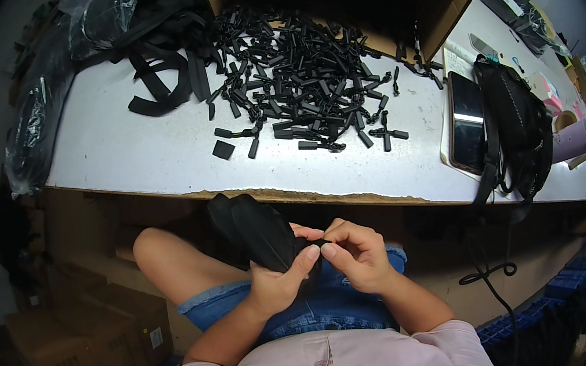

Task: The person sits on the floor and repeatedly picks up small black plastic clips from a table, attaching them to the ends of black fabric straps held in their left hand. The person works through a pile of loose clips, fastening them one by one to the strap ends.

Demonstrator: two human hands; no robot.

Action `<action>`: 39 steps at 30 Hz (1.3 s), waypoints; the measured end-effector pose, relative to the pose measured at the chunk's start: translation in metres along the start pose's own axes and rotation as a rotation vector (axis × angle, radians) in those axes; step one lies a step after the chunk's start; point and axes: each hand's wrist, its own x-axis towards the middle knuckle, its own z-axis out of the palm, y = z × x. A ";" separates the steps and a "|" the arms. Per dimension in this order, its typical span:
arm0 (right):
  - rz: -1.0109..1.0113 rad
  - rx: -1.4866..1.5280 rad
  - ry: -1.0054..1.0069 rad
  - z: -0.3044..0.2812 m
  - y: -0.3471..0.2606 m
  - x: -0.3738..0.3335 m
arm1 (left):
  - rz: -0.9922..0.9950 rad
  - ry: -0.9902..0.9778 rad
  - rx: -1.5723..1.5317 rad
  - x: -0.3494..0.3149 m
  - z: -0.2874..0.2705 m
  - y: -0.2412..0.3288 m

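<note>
Above my lap, my left hand [280, 284] is closed round a looped bundle of black tape [251, 229], which looks like zipper tape. My right hand [362, 259] pinches the tape's end right beside my left thumb. Both thumbs almost meet there, and whatever small part lies between the fingertips is hidden. Beyond the table edge a large heap of black zipper sliders with pulls [309, 77] spreads over the white tabletop [178, 154]. A small black square piece [223, 149] lies at the heap's near left side.
An open cardboard box [459, 9] lies behind the heap. More black tape [161, 82] and plastic-wrapped rolls [42, 131] are at the left. On the right sit a phone [464, 123], a black bag [518, 124] and a purple cup [570, 140]. Cartons [56, 355] stand on the floor, left.
</note>
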 end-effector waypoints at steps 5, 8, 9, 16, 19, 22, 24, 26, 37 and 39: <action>0.064 0.060 -0.014 0.000 -0.002 -0.003 | 0.056 -0.079 0.017 0.000 -0.006 -0.003; 0.111 0.110 -0.018 0.000 -0.001 -0.004 | 0.145 -0.123 0.104 0.002 -0.010 -0.006; 0.124 0.122 -0.019 0.000 -0.001 -0.004 | 0.149 -0.142 0.098 0.003 -0.012 -0.007; -0.397 -0.409 0.067 0.001 -0.001 -0.003 | -0.086 -0.075 0.023 -0.007 -0.011 -0.001; -0.479 -0.493 0.085 0.003 -0.001 -0.005 | -0.015 -0.031 0.032 -0.011 -0.009 -0.008; -0.415 -0.423 0.106 0.005 -0.002 -0.007 | 0.174 -0.055 0.164 -0.010 -0.010 -0.013; -0.235 -0.224 0.137 0.007 -0.009 -0.010 | 0.220 -0.074 0.199 -0.011 -0.010 -0.014; -0.248 -0.312 0.040 0.001 -0.014 -0.004 | 0.149 -0.075 0.129 -0.012 -0.009 -0.012; -0.313 -0.403 -0.049 -0.003 -0.021 0.005 | 0.149 -0.082 0.167 -0.013 -0.011 -0.008; -0.264 -0.374 -0.089 -0.004 -0.023 0.005 | 0.208 -0.100 0.184 -0.011 -0.012 -0.007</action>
